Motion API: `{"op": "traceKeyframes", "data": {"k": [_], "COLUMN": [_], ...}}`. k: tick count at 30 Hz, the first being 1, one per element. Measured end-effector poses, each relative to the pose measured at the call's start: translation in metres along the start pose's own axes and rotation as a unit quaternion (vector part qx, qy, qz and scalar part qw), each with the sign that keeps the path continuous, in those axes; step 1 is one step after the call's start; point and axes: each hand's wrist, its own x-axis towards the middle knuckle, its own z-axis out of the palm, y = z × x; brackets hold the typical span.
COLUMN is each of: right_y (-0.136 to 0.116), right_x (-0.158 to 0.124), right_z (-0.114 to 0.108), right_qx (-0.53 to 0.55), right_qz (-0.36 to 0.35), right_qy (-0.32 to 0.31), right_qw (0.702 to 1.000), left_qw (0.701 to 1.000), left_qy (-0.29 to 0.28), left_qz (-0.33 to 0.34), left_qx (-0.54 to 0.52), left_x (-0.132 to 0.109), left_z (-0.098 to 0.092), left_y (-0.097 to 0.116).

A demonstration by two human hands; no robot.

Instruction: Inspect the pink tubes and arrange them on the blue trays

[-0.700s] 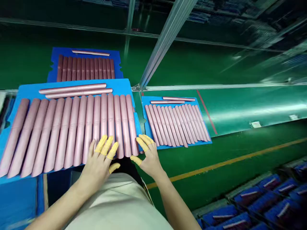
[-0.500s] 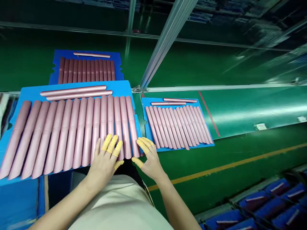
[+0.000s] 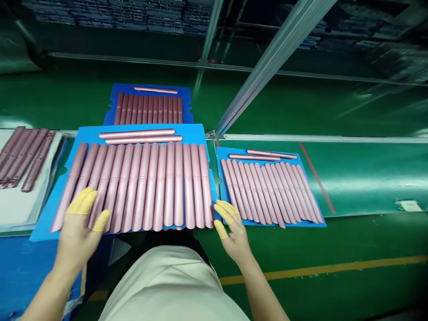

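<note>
A blue foam tray [image 3: 189, 133] lies directly in front of the person, holding about fifteen rose-pink metal tubes [image 3: 150, 187] side by side in a fan, with two more laid crosswise along its far edge. The left hand [image 3: 78, 227] is spread open above the tubes' near left ends, its yellow-capped fingers [image 3: 82, 200] over them, with no clear grip. The right hand [image 3: 232, 234] is just beside the tray's right edge, fingers [image 3: 222, 211] loosely curled and holding nothing. Similar blue trays of tubes sit beyond and to the right on the green table [image 3: 361, 240]. Darker tubes [image 3: 25, 156] lie on a white sheet [image 3: 20, 209] at left.
</note>
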Motion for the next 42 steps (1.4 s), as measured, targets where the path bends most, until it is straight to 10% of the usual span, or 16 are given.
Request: {"op": "traceKeyframes", "data": {"k": [7,17,36,42], "right_y": [0.008,0.013,0.016,0.024], "right_x": [0.032,0.075,0.107,0.099], "right_z": [0.001,0.021,0.029,0.033], "right_qx": [0.037,0.077,0.072,0.064], "right_qz": [0.266,0.365,0.394,0.409], "right_qy": [0.027,0.021,0.052,0.045], "right_qw": [0.963,0.928,0.915,0.909], "left_qw": [0.924,0.840,0.899,0.995], "left_qy": [0.006,-0.036,-0.052,-0.060], "left_qz": [-0.381,-0.459,-0.401,-0.033], "left_qx": [-0.036,-0.287,-0.166,0.071], "left_x": [0.018,0.062,0.077,0.071], "left_z": [-0.040,-0.013,0.010,0.017], "left_y": [-0.108,-0.172,-0.168,-0.113]}}
